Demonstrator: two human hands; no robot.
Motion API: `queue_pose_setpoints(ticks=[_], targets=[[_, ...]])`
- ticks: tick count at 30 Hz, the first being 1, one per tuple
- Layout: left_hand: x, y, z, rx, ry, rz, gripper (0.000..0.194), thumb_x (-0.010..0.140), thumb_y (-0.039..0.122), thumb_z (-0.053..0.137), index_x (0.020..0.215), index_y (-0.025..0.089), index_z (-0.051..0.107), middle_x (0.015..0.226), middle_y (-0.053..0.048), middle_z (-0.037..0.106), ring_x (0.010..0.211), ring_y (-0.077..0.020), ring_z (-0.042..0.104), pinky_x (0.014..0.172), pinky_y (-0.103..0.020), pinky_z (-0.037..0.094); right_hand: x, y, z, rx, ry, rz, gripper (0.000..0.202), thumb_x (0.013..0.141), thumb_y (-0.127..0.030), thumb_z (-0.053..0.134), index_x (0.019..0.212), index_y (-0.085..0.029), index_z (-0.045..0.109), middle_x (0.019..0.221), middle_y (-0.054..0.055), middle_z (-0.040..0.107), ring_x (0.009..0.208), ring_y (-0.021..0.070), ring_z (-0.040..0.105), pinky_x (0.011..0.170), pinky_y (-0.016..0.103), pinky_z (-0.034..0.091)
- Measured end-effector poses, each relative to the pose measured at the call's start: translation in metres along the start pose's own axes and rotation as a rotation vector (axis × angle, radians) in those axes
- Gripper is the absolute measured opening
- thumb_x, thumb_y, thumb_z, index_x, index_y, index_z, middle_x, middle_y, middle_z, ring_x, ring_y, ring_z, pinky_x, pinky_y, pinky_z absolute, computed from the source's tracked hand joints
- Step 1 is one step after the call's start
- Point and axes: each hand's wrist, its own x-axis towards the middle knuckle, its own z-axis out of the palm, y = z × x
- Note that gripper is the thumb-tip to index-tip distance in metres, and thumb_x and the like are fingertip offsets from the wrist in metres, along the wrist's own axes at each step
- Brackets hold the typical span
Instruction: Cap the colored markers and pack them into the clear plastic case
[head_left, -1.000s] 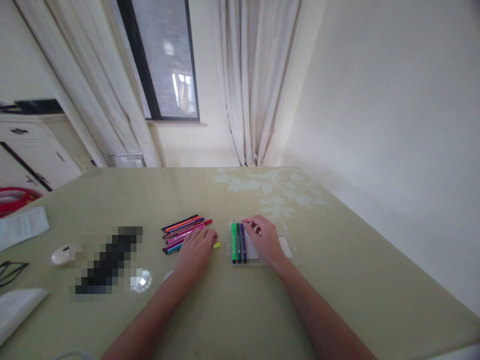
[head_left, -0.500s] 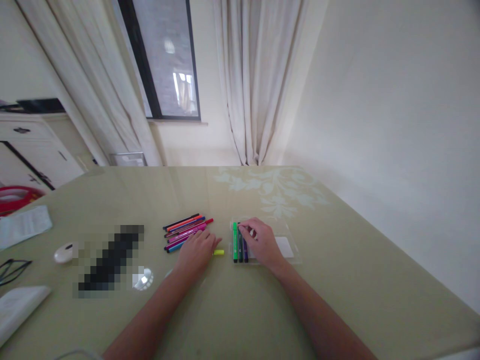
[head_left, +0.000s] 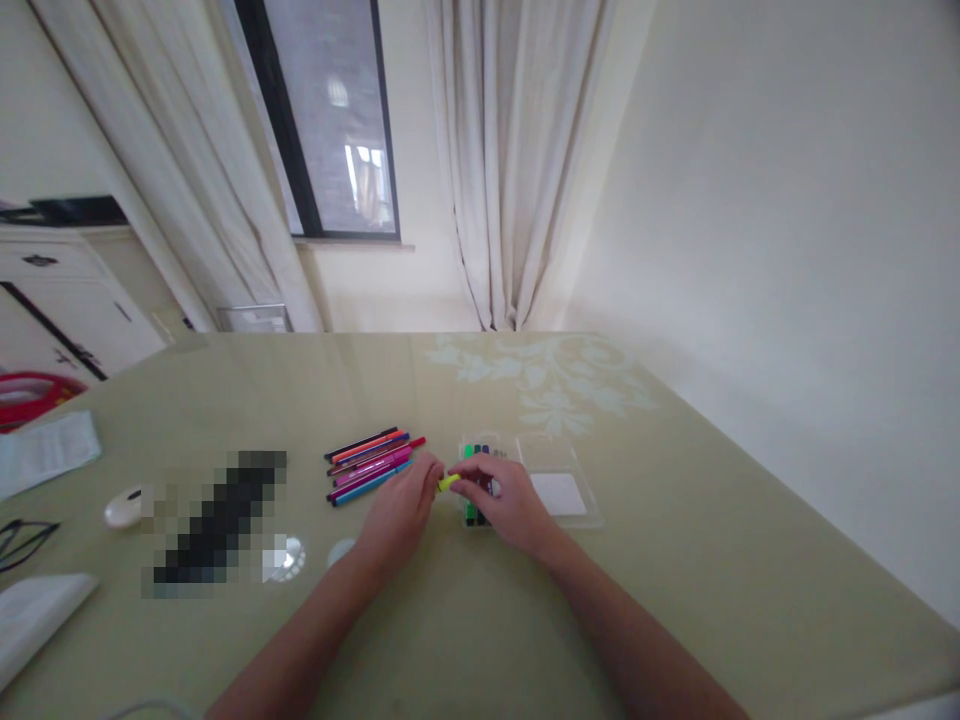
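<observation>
A yellow marker spans the gap between my two hands. My left hand is closed around one end of it, and my right hand pinches the other. Beneath my right hand lies a clear plastic case, its left part holding a green marker and dark ones beside it, partly covered by my fingers. A white card shows in the case's right part. Just left of my left hand, several loose markers in black, orange, pink, purple and blue lie side by side on the table.
The table has a glossy top. On its left are a white mouse, a blurred-out dark object, eyeglasses, a white device and a pale packet. A wall borders the right side.
My right hand has moved left from the markers in the case to the yellow marker. The left hand has lifted that marker slightly and turned it toward the right hand.
</observation>
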Motion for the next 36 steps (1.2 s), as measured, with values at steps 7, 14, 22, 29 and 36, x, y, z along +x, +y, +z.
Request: queue_pose_setpoints(ticks=[7, 14, 22, 29, 36], targets=[[-0.002, 0.002, 0.000, -0.188, 0.055, 0.041, 0.028, 0.106, 0.042, 0.040, 0.105, 0.024, 0.061, 0.090, -0.002, 0.070, 0.081, -0.0199, 0.067, 0.074, -0.031, 0.050, 0.014, 0.023, -0.026, 0.359, 0.388, 0.195, 0.024, 0.085, -0.040, 0.072, 0.101, -0.022, 0.077, 0.087, 0.003, 0.075, 0.076, 0.0175, 0.066, 0.069, 0.028, 0.052], [-0.006, 0.005, 0.007, -0.194, 0.073, 0.091, 0.026, 0.105, 0.042, 0.049, 0.112, 0.023, 0.066, 0.088, 0.000, 0.068, 0.070, -0.0152, 0.060, 0.067, -0.027, 0.049, 0.017, 0.030, -0.034, 0.563, 0.516, 0.265, 0.025, 0.077, -0.036, 0.077, 0.096, -0.021, 0.078, 0.084, 0.003, 0.073, 0.076, 0.0160, 0.066, 0.071, 0.028, 0.052], [-0.009, 0.003, 0.011, -0.032, -0.102, 0.378, 0.026, 0.103, 0.036, 0.055, 0.123, 0.025, 0.068, 0.122, -0.008, 0.071, 0.113, -0.0237, 0.064, 0.100, -0.039, 0.051, 0.018, 0.039, -0.049, 0.290, 0.510, 0.313, 0.030, 0.079, -0.040, 0.069, 0.096, -0.019, 0.079, 0.082, 0.004, 0.074, 0.073, 0.0174, 0.066, 0.065, 0.028, 0.052], [-0.014, 0.009, 0.016, 0.105, -0.234, 0.473, 0.045, 0.099, 0.036, 0.064, 0.143, 0.028, 0.055, 0.146, -0.008, 0.062, 0.130, -0.0270, 0.058, 0.110, -0.046, 0.046, 0.016, 0.054, -0.041, -0.068, 0.286, 0.264, 0.026, 0.085, -0.030, 0.063, 0.102, -0.018, 0.080, 0.087, 0.007, 0.078, 0.078, 0.0200, 0.071, 0.076, 0.033, 0.055], [-0.014, 0.020, 0.014, 0.244, -0.238, 0.461, 0.047, 0.097, 0.027, 0.067, 0.142, 0.031, 0.055, 0.138, -0.008, 0.063, 0.122, -0.0289, 0.059, 0.102, -0.047, 0.049, 0.012, 0.054, -0.029, -0.290, 0.155, 0.191, 0.024, 0.083, -0.015, 0.069, 0.106, -0.018, 0.076, 0.089, 0.005, 0.076, 0.075, 0.0178, 0.068, 0.072, 0.029, 0.053]])
